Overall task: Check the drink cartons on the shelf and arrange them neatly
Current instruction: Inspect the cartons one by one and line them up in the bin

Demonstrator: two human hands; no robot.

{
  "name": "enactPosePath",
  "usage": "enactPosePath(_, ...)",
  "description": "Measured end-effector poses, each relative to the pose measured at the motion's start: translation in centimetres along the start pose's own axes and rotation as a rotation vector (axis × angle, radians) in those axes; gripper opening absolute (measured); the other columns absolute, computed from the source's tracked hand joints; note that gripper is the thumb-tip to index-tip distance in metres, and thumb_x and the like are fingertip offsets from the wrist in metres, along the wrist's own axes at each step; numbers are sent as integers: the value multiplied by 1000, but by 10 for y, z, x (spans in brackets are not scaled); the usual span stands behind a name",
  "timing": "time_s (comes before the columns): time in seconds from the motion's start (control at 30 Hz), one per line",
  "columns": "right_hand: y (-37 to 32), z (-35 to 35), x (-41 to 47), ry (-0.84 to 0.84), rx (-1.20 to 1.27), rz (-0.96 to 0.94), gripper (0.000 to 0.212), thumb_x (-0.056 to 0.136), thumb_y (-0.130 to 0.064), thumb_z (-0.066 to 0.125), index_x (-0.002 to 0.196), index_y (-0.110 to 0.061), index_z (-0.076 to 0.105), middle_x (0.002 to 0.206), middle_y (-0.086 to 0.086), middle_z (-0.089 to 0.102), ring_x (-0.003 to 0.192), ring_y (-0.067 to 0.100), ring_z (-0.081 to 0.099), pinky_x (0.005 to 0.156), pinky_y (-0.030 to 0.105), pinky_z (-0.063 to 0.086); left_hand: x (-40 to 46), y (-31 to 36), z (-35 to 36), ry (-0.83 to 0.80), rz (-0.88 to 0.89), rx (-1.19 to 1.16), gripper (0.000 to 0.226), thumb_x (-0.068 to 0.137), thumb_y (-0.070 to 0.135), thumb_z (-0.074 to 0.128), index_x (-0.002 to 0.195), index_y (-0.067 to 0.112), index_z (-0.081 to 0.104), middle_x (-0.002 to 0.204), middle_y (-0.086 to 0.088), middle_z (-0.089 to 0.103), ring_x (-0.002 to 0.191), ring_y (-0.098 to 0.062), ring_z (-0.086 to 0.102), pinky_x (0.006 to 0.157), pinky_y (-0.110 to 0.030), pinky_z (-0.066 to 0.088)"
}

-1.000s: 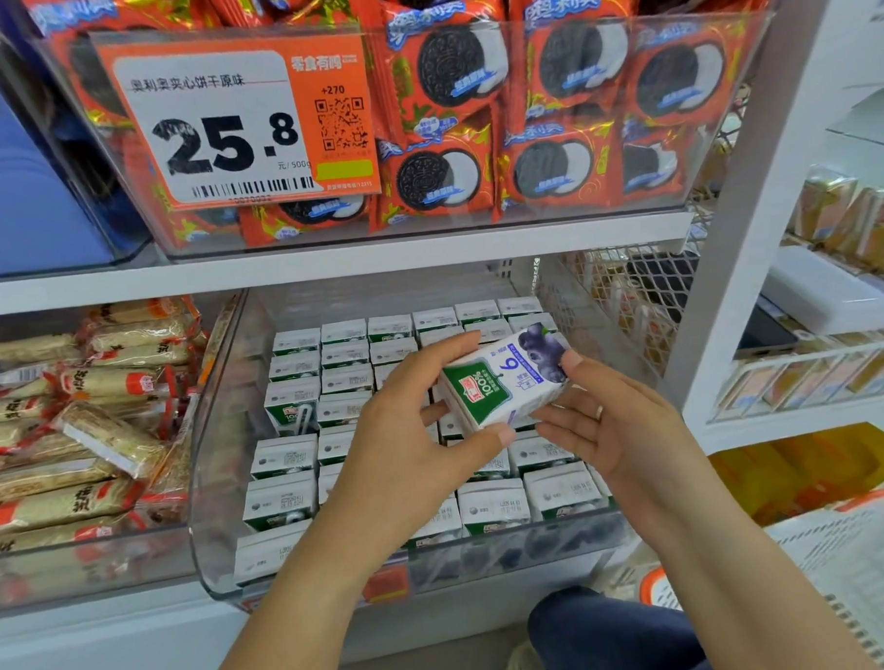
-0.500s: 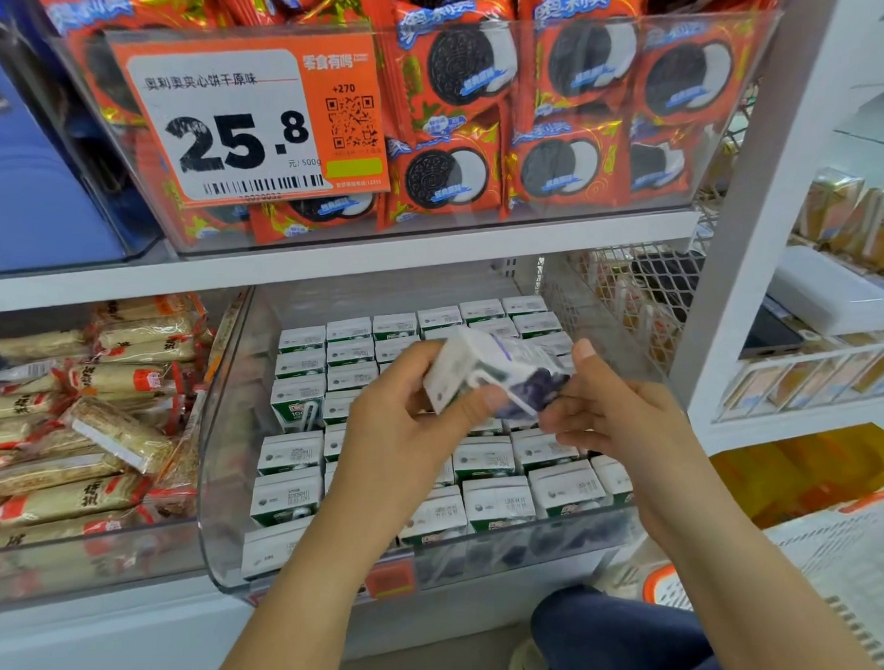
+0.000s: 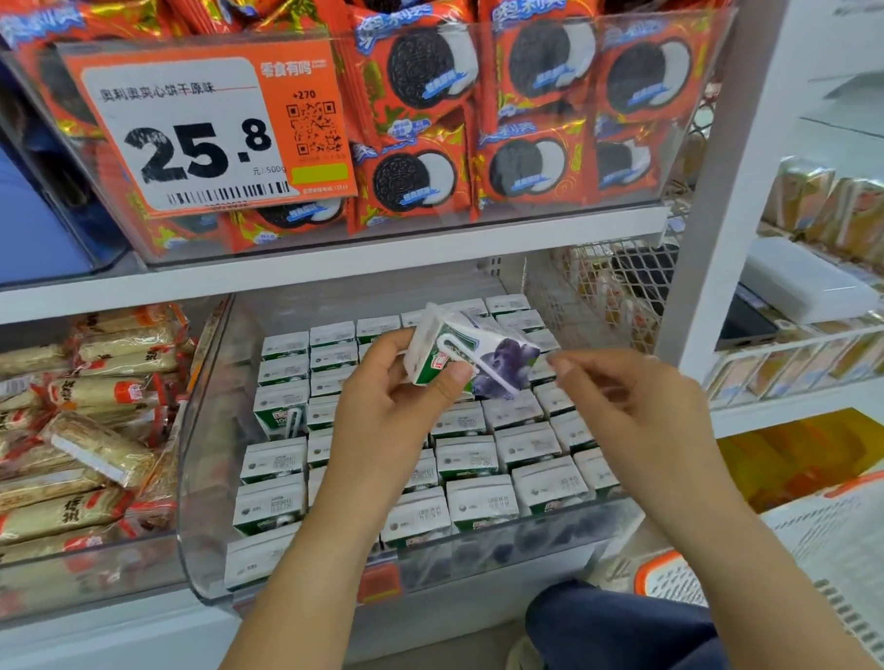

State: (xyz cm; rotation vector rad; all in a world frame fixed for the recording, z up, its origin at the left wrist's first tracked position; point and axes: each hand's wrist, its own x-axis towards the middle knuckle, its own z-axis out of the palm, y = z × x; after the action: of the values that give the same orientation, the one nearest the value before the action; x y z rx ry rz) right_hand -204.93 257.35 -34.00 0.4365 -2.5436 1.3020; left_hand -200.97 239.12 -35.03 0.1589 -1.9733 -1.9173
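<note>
My left hand [image 3: 387,413] grips a small white and green drink carton [image 3: 469,356] with a blueberry picture and a straw on its side, held tilted above the bin. To the carton's right my right hand [image 3: 631,417] hovers with its fingers loosely apart, just off the carton. Below both hands, a clear plastic bin [image 3: 204,497] holds several rows of the same cartons [image 3: 493,499] standing upright. One carton [image 3: 281,412] at the left stands higher and shows its straw side.
The upper shelf carries a clear bin of red cookie packs [image 3: 522,128] with a price tag [image 3: 208,132] reading 25.8. Wrapped snack bars [image 3: 69,437] fill the bin at left. A white basket with an orange rim [image 3: 794,562] sits low right, by my knee [image 3: 615,631].
My left hand has turned the carton over, so its straw side now faces me. My right hand has let go of it and drawn slightly to the right.
</note>
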Motion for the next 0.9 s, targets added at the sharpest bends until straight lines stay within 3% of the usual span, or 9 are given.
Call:
enactPosePath(0.13,16,-25,4,199,-108,-23,21,93,-30,55,105,-25,70,98,-7,64,85,12,60,67,19,43,15,-6,10,49,67,161,27,83,20,72,106,31,62,100,14,68,91,-12,66,78,-25,55)
enactPosePath(0.23,29,-27,9,96,-197,39,29,93,-28,55,120,-23,63,117,2,63,101,22,61,81,33,50,27,-12,18,21,105,280,32,84,16,71,112,28,60,102,14,66,90,-11,65,75,-22,54)
enactPosePath(0.33,34,-20,10,-57,-286,84,46,93,-34,54,137,-22,47,128,9,59,110,30,57,87,35,46,33,-20,23,15,168,503,39,84,20,72,120,26,59,110,6,64,94,-12,62,77,-18,49)
enactPosePath(0.43,39,-13,13,-64,-340,82,47,94,-37,50,138,-21,44,121,13,62,102,33,60,79,33,47,33,-24,24,-34,217,685,45,86,24,70,128,28,55,113,4,60,94,-15,59,80,-26,48)
enactPosePath(0.6,42,-5,25,-45,-336,79,38,96,-28,49,130,-12,49,104,17,64,89,36,61,69,31,43,35,-28,30,-106,212,854,46,92,29,63,135,30,48,118,3,58,88,-12,53,73,-23,38)
enactPosePath(0.77,42,1,29,-9,-351,69,30,96,-25,47,120,-8,52,83,6,48,80,35,59,62,29,36,44,-29,36,-215,183,979,39,91,32,63,127,30,50,105,2,65,83,-15,56,67,-28,45)
enactPosePath(0.9,44,-1,28,-13,-342,36,31,96,-25,47,121,-7,51,86,13,56,79,35,60,61,29,36,46,-35,35,-225,207,1065,35,94,36,58,128,30,57,114,1,64,99,-18,57,83,-29,47)
